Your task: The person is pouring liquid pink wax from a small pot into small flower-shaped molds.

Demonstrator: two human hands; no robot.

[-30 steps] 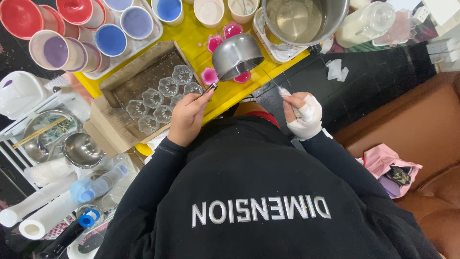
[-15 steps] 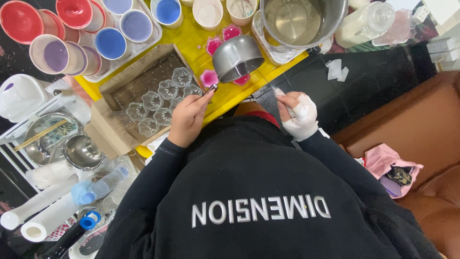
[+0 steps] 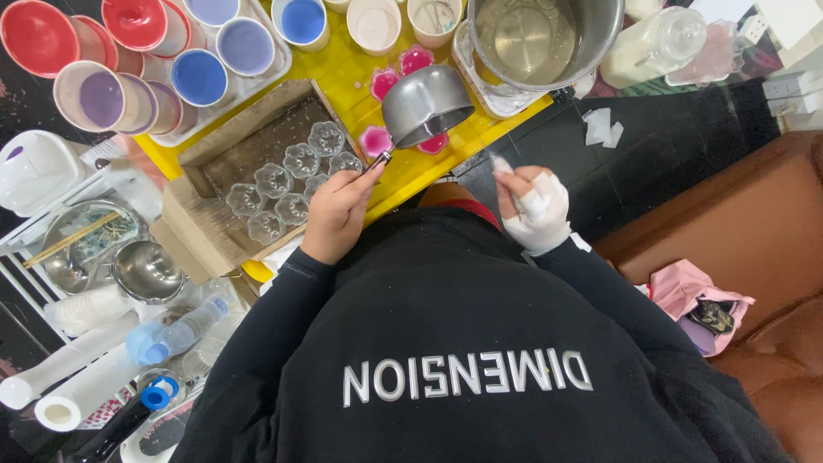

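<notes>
Left hand [image 3: 339, 213] fingers clamped on the small steel pot [image 3: 426, 105] handle over pink moulds [image 3: 375, 140], right hand [image 3: 536, 210] (bandaged) pinching a white scrap [image 3: 501, 164]

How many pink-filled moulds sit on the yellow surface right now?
4: pink moulds at and, partly under the small metal saucepan held by the left hand. The pan may hide more.

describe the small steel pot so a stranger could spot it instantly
On the yellow table, just below the big steel pot, the small pot hangs tilted over pink-filled moulds. The left hand holds its handle. It is the only tipped vessel.
</notes>
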